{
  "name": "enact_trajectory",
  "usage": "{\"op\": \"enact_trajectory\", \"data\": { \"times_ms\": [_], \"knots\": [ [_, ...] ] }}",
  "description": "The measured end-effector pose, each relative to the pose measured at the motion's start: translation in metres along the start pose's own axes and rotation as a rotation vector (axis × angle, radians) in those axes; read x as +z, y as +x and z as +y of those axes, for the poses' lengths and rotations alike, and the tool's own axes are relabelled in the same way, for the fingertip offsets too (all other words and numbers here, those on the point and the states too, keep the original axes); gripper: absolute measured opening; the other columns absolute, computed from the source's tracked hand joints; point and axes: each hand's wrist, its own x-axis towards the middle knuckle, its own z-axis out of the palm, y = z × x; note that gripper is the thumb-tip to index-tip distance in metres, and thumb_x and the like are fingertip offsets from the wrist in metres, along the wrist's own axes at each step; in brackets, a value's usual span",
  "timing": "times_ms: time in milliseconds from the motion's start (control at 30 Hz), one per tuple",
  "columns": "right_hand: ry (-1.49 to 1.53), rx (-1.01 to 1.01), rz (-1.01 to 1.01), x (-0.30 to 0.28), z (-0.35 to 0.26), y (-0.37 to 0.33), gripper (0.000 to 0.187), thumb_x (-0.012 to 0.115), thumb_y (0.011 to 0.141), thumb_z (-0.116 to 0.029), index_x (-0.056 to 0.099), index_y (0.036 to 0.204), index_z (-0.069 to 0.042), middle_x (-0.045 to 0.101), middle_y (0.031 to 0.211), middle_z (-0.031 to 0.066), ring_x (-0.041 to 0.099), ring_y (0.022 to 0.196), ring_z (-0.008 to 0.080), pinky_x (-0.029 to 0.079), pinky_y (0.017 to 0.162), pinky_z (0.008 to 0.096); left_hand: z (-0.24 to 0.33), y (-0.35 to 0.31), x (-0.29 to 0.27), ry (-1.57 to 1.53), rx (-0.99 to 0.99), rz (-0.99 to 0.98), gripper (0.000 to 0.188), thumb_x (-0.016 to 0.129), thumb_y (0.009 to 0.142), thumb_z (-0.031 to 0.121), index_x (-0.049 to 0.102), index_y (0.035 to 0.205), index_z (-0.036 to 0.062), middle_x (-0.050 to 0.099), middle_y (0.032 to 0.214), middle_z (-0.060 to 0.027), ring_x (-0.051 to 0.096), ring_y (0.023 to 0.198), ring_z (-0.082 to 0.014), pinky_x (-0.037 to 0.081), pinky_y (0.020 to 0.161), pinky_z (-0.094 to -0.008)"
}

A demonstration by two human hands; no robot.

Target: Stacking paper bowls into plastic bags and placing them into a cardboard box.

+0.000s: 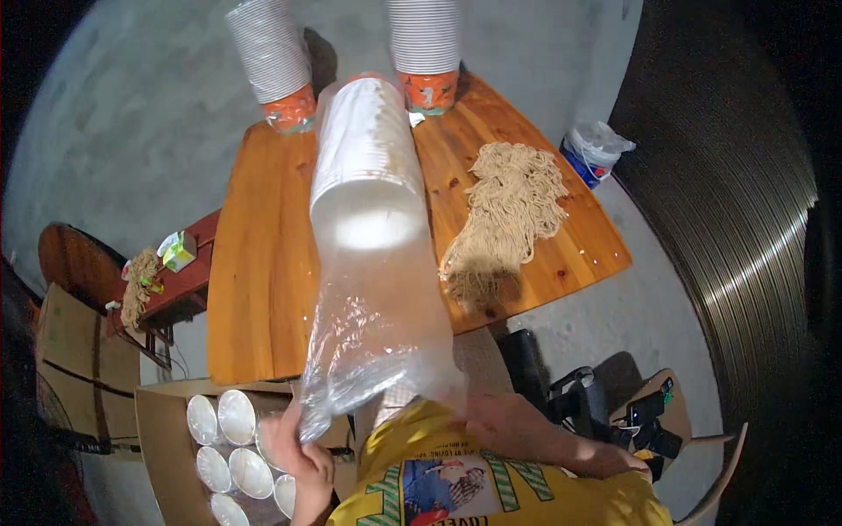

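Note:
A stack of white paper buckets (364, 140) lies on the wooden table, its round end facing me. Around it is a clear plastic bag (368, 324), whose loose end hangs over the table's near edge toward my body. My left hand (296, 443) is closed on the gathered lower left corner of this bag. At the bag's lower right corner is my right hand (478, 412), blurred and partly behind the film, so its fingers do not show clearly.
Two upright bucket stacks, one left (270, 53) and one right (424, 44), stand at the table's far end. Tan cord (513, 206) lies on the wooden table (254, 272). A cardboard box (162, 438) with wrapped stacks sits lower left; a white-and-blue pail (596, 151) stands right.

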Motion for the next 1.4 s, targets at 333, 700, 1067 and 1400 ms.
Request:
{"op": "enact_trajectory", "data": {
  "times_ms": [333,700,1067,1400],
  "knots": [
    [-0.250,-0.371,0.074,0.010,-0.008,-0.024,0.050,0.062,0.080,-0.020,0.047,0.126,-0.007,0.062,0.084,0.0107,0.064,0.068,0.0270,0.052,0.054,0.0377,0.026,-0.004,-0.004,-0.481,0.228,-0.138,0.020,0.049,0.079,0.017,0.064,0.082,0.0047,0.063,0.080,-0.0116,0.061,0.075,-0.0269,0.048,0.067,-0.0349],
    [-0.329,-0.332,0.065,0.042,0.013,-0.032,0.043,0.064,0.080,-0.021,0.054,0.120,-0.008,0.061,0.080,0.0107,0.061,0.071,0.0261,0.052,0.062,0.0359,0.055,0.014,0.059,-0.052,0.546,-0.556,0.039,0.065,0.069,0.018,0.059,0.107,0.0143,0.050,0.110,-0.0115,0.043,0.113,-0.0379,0.037,0.093,-0.0450],
    [0.054,-0.220,0.470,-0.019,-0.006,-0.013,0.042,0.067,0.081,-0.029,0.058,0.114,-0.004,0.059,0.111,0.0147,0.058,0.105,0.0279,0.049,0.083,0.0338,0.044,-0.016,0.041,-0.130,0.689,-0.657,0.016,0.060,0.068,0.012,0.052,0.080,0.0054,0.048,0.082,-0.0071,0.050,0.080,-0.0230,0.041,0.072,-0.0334],
    [-0.047,-0.324,0.490,0.007,-0.022,0.039,0.017,0.055,0.084,-0.010,0.060,0.099,-0.006,0.058,0.086,0.0119,0.059,0.078,0.0275,0.048,0.069,0.0347,0.031,-0.017,0.033,-0.542,0.043,-0.283,0.059,0.076,0.066,0.021,0.045,0.113,0.0045,0.048,0.102,-0.0131,0.048,0.095,-0.0281,0.044,0.081,-0.0407]
  ]
}}
